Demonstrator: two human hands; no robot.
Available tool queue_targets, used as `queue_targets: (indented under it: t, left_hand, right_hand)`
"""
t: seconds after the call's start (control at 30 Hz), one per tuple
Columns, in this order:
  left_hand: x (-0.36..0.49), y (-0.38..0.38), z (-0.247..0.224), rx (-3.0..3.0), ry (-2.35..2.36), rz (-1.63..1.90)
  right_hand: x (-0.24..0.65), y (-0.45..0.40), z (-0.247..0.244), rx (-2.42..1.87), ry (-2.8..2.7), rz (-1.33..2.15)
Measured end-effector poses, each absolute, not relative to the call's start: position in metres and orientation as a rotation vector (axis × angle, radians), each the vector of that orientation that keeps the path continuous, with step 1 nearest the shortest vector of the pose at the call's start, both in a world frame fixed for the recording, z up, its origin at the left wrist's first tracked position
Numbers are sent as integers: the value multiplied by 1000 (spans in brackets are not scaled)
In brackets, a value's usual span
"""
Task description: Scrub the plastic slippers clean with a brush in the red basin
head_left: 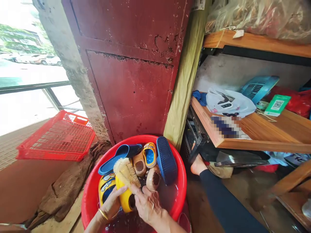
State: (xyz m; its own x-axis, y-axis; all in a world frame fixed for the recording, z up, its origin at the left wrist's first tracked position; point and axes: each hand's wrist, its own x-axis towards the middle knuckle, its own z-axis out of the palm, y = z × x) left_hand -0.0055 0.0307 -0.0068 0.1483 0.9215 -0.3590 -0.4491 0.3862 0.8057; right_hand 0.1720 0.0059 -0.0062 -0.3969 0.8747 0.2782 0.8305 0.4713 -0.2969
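My left hand (112, 202), with a bangle at its wrist, grips a yellow slipper (125, 199) over a red basin (182, 197). In my right hand (149, 205) is a scrub brush (123, 170) with pale bristles, lying against the slipper's upper side. Around them in the basin are a blue slipper (121, 155), another blue slipper (167, 161) standing on end, a brown slipper (139, 164), a beige one (153, 178), a small yellow one with a blue inside (149, 154) and a yellow-and-navy one (107, 186). Dark, slightly foamy water shows below them.
Behind the basin stands a worn dark-red door (133, 90). A red plastic crate (58, 136) and a brown cloth (63, 191) are on the left. To the right are my bare foot (198, 165) and a wooden shelf (257, 144) with a white plastic bag (229, 103) and a blue fan (259, 89).
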Motion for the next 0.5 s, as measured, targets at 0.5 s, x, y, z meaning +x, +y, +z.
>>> queue_targets:
  t: [0.5]
  left_hand:
    - [-10,36,6,566,919,1247]
  right_hand:
    - [185,19,-3,-1464,-2294,244]
